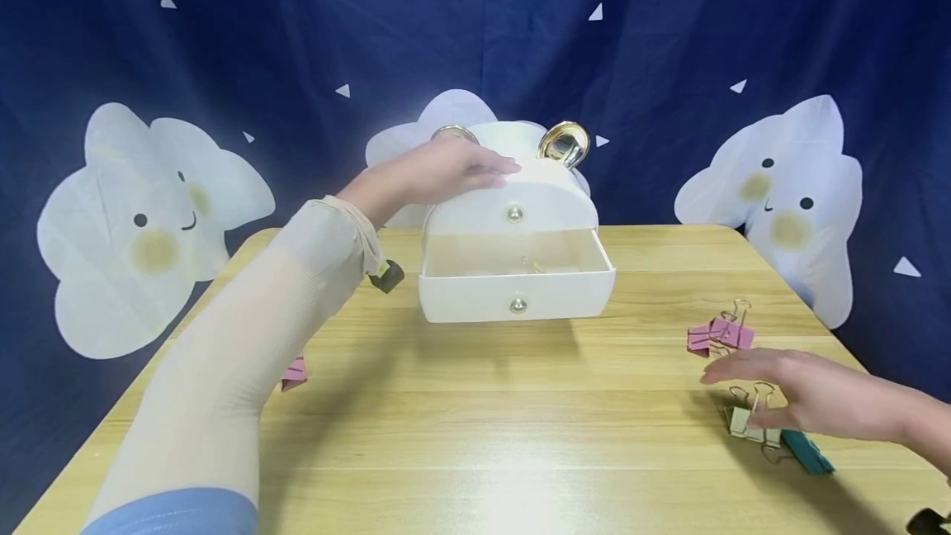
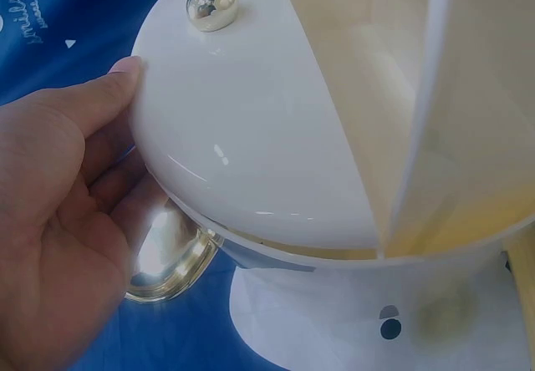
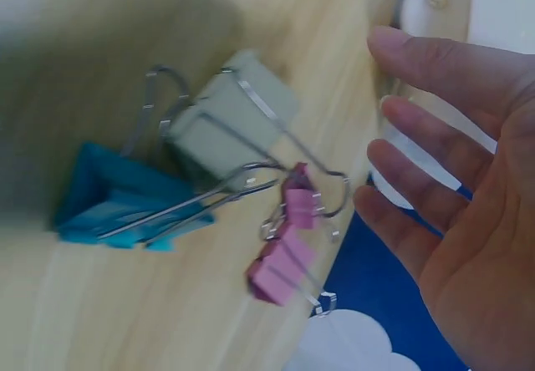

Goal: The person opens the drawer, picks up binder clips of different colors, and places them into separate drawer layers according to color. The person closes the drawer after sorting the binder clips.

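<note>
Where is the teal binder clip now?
In the head view, the teal clip lies lower right, beside the pale green clip and near the right hand.

table (image 1: 475, 436) | pink clips (image 1: 734, 335) | pale-green clip (image 1: 741, 423) | teal clip (image 1: 810, 453) | box (image 1: 483, 298), contact unclear

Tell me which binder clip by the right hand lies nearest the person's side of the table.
The teal binder clip: the pale green clip lies farther back, and the two pink clips farther still.

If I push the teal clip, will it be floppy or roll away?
The teal clip would probably feel stiff, since its edges look straight and sharp. It likely won't roll, because its sides are flat. Its wire handles stick out, so they might snag the pale clip beside it.
</note>
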